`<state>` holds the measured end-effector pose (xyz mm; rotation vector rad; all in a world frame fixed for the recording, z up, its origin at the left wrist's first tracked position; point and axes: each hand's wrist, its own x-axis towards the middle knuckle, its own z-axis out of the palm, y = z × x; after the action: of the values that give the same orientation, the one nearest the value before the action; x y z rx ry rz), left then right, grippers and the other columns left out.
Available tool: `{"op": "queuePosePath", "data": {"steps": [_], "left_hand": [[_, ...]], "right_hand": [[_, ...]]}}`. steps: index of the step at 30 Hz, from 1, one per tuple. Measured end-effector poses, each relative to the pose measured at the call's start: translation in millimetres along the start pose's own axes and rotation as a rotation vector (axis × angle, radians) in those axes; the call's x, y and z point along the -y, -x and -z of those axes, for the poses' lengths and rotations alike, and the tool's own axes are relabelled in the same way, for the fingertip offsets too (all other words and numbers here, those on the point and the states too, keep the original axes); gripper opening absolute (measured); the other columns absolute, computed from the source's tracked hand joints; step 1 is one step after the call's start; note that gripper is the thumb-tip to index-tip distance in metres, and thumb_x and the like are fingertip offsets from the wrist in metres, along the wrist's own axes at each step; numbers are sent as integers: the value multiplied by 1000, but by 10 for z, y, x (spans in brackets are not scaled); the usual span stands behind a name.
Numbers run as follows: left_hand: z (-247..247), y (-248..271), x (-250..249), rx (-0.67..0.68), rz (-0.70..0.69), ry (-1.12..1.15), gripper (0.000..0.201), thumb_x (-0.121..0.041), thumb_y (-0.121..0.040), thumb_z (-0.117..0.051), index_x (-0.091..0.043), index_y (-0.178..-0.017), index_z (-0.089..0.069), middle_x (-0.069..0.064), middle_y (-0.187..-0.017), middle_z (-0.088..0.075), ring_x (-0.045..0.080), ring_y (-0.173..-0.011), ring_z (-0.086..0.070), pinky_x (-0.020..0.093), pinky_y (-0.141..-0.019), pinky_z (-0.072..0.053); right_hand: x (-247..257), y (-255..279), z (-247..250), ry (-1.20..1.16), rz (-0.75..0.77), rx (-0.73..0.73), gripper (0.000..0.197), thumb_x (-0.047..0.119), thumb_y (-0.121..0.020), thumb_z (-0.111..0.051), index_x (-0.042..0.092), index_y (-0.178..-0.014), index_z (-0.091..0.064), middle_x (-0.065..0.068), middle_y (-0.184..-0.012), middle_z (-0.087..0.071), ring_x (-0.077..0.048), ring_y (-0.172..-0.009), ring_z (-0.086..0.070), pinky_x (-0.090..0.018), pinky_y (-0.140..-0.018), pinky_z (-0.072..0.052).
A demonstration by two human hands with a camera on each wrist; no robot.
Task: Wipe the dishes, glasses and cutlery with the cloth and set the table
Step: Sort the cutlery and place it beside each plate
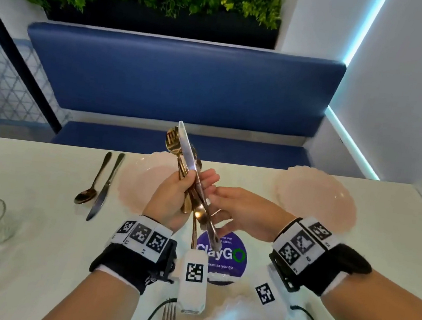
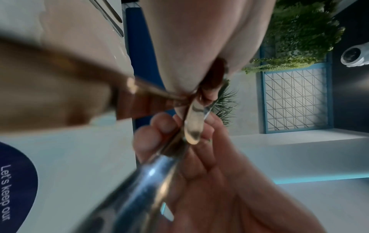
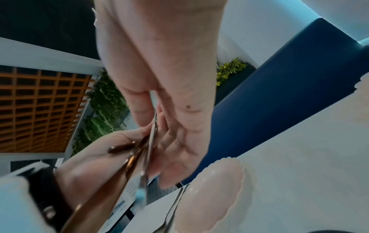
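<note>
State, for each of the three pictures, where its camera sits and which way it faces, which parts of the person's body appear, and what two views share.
Head: worn on the head, looking forward and down at the table; both forearms and hands show, left hand gripping the cutlery bundle.
Left wrist: looks along the left palm at the handles; right hand reaches in.
Right wrist: looks along the right hand toward the left.
Shared: the bundle, the pink plate.

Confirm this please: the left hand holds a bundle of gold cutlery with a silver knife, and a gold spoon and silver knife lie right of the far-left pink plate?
Not quite: the head view shows the gold spoon and silver knife lying left of the pink scalloped plate. The left hand does hold the cutlery bundle.
</note>
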<state>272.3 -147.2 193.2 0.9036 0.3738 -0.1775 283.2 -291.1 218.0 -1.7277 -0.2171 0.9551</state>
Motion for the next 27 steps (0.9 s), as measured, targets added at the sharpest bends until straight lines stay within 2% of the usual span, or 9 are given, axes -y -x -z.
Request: {"op": "queuePosePath", "data": {"steps": [3, 7, 9, 13, 15, 18, 20, 24, 27], "left_hand": [[62, -65, -60, 27, 16, -55, 37, -23, -102, -28, -6, -124, -53, 10, -110, -68, 17, -94, -70, 27, -79, -57], [122, -129, -121, 28, -44, -14, 30, -18, -102, -27, -11, -101, -57, 6, -102, -67, 16, -96, -65, 33, -95, -47], [172, -152, -126, 58, -35, -11, 32, -20, -102, -26, -11, -114, -54, 4, -104, -68, 14, -96, -67, 36, -97, -46], [239, -176, -157, 58, 27, -4, 42, -26, -103, -24, -12, -141, -35, 7, -122, -64, 22, -110, -63, 41, -96, -46], [256, -180, -190, 30, 25, -32, 35, -24, -102, -26, -12, -131, -43, 10, -124, -61, 26, -111, -59, 42, -93, -45], [301, -181, -250, -51, 8, -64, 25, -22, -101, -32, -12, -101, -55, 10, -101, -63, 24, -92, -62, 43, -82, -49], [350, -204, -316, -115, 22, -55, 27, -24, -101, -35, -9, -109, -56, 13, -105, -64, 27, -94, -63, 45, -78, -51], [496, -302, -481, -230, 28, -108, 47, -26, -102, -30, 1, -140, -33, 22, -141, -44, 36, -128, -47, 43, -100, -44], [605, -364, -592, -298, 43, -45, 48, -28, -102, -27, 3, -138, -34, 22, -131, -52, 35, -126, -49, 44, -104, -41]], "right_hand": [[-57, -59, -69, 3, 26, -5, 23, 19, -93, -56, 12, -114, -58, -4, -89, -63, -14, -82, -59, -27, -75, -51], [-81, -144, -239, -126, -59, -13, 6, 13, -91, -58, 14, -97, -59, -1, -83, -66, -14, -80, -64, -26, -71, -54], [-80, -174, -301, -209, -58, -6, 11, 9, -90, -58, 9, -101, -58, -4, -86, -68, -15, -80, -66, -23, -64, -53], [-105, -215, -378, -206, -7, -95, 22, 1, -86, -62, 11, -104, -56, -6, -83, -66, -15, -73, -66, -22, -62, -53], [-112, -240, -371, -37, 25, -220, 31, 2, -84, -64, 15, -111, -54, -7, -91, -66, -17, -78, -65, -22, -67, -56], [-145, -246, -323, 132, 40, -329, 47, 4, -85, -63, 16, -126, -46, -10, -99, -64, -16, -73, -65, -22, -68, -55], [-191, -222, -278, 79, 35, -349, 49, 1, -86, -61, 17, -129, -42, -11, -100, -62, -17, -66, -65, -25, -64, -58], [-206, -120, -60, 55, 123, -436, 31, -5, -86, -58, 13, -112, -55, -9, -75, -59, -14, -55, -61, -25, -53, -54], [-89, -27, 149, -31, 225, -420, 14, -10, -86, -55, 2, -87, -63, -11, -66, -56, -14, -53, -56, -22, -51, -51]]}}
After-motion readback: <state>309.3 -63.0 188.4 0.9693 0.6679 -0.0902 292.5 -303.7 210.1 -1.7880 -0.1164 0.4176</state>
